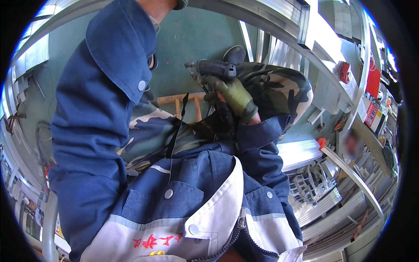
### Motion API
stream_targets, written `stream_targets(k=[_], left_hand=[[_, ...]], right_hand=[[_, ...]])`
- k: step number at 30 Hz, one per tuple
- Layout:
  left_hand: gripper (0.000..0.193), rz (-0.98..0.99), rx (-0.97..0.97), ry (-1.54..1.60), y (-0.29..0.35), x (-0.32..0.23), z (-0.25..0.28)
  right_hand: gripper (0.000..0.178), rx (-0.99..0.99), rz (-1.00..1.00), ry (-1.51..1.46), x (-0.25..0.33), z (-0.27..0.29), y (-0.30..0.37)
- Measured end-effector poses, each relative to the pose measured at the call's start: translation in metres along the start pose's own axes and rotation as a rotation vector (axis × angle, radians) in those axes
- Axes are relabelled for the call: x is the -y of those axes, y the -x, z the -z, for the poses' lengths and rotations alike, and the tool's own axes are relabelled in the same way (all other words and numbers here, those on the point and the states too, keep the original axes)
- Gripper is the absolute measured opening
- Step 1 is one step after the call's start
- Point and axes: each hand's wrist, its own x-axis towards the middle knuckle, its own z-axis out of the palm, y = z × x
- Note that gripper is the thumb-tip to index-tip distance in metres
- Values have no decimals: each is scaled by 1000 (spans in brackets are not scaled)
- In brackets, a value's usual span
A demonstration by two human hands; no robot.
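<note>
My right hand point(238, 97), in a green work glove, is closed around the grip of a dark power drill point(216, 69). The drill lies across the front of my camouflage trousers point(275, 85), its nose pointing left. My left arm point(96, 113), in a blue sleeve, reaches up to the top edge of the picture. Only its bare wrist point(158, 9) and a bit of glove cuff point(181, 4) show there; the hand itself is cut off. A thin black strap point(176, 131) hangs down over my lap.
Silvery metal rails point(262, 17) curve across the top, close beyond my knees. A low wooden frame point(178, 101) stands on the green floor point(183, 35) between my legs. To the right are stacked metal profiles point(301, 153), a red roll-like object point(345, 72) and bagged small parts point(307, 187).
</note>
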Motion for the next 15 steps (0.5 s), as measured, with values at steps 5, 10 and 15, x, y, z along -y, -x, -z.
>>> stream_targets(k=[5, 10, 15], left_hand=[[39, 32, -6, 48, 0, 1, -2], [41, 66, -19, 104, 0, 2, -3], [41, 53, -27, 125, 0, 3, -4]], right_hand=[[31, 4, 41, -1, 5, -2, 3], [34, 13, -44, -38, 10, -3, 6], [33, 5, -83, -8, 8, -2, 6]])
